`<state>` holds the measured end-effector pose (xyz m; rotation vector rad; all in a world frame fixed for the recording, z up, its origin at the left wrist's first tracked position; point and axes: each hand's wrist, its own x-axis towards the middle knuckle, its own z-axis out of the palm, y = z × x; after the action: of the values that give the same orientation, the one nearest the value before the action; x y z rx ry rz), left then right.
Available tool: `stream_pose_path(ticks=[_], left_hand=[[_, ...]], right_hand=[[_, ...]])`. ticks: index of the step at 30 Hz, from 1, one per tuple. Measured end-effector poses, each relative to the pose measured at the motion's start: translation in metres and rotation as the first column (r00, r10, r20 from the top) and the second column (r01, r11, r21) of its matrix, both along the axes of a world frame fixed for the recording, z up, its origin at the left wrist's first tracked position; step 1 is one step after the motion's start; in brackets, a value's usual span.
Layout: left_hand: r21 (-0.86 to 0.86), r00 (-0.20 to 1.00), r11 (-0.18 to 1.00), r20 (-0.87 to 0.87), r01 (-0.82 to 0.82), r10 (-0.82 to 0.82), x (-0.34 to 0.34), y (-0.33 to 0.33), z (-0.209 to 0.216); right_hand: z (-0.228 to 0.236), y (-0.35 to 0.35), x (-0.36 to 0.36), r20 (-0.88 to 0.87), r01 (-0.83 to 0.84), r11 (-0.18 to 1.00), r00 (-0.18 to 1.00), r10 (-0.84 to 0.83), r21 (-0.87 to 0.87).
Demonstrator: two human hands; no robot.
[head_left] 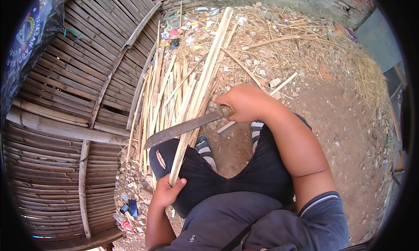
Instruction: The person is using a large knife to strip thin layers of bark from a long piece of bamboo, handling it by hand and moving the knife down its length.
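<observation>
My right hand (241, 103) is closed around the handle of a machete (185, 127). Its long dark blade points left and lies across a pale bamboo strip (209, 65), over my left knee. My left hand (168, 191) grips the near end of that strip beside my left thigh, thumb on top. From there the strip slants up and away, its far end over the littered ground. Beneath and left of it lies a pile of split bamboo strips (163, 92).
A bamboo slat wall (65, 120) stands close on the left, with a dark printed plastic sheet (32, 46) at its top. Rubble, straw and litter cover the far ground. A brick wall (279, 2) closes the back. Bare dirt (345, 163) lies to the right.
</observation>
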<state>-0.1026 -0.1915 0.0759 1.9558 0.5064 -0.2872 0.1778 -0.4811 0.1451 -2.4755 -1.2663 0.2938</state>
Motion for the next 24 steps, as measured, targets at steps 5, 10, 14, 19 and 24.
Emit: stream_pose_path(ticks=[5,10,14,19,24], left_hand=[[0.006,1.000,1.000,0.019,0.005,-0.005,-0.001,0.002,-0.002],[-0.019,1.000,1.000,0.005,0.011,-0.011,0.003,0.002,0.000],[-0.031,1.000,1.000,-0.008,-0.003,0.003,0.002,0.003,-0.002],[0.000,1.000,1.000,-0.022,-0.009,0.009,-0.001,0.005,-0.003],[0.005,0.999,1.000,0.037,0.011,-0.011,-0.001,0.001,-0.004]], right_hand=[[-0.015,-0.037,0.052,-0.133,0.456,0.877,0.889,-0.439,0.153],[-0.013,-0.046,0.053,-0.215,0.596,0.781,0.801,-0.559,0.189],[-0.011,-0.023,0.025,-0.045,0.289,0.950,0.957,-0.286,0.115],[0.002,0.002,-0.004,0.054,0.008,0.999,0.999,-0.006,-0.038],[0.004,-0.028,0.029,-0.062,0.347,0.936,0.937,-0.344,0.053]])
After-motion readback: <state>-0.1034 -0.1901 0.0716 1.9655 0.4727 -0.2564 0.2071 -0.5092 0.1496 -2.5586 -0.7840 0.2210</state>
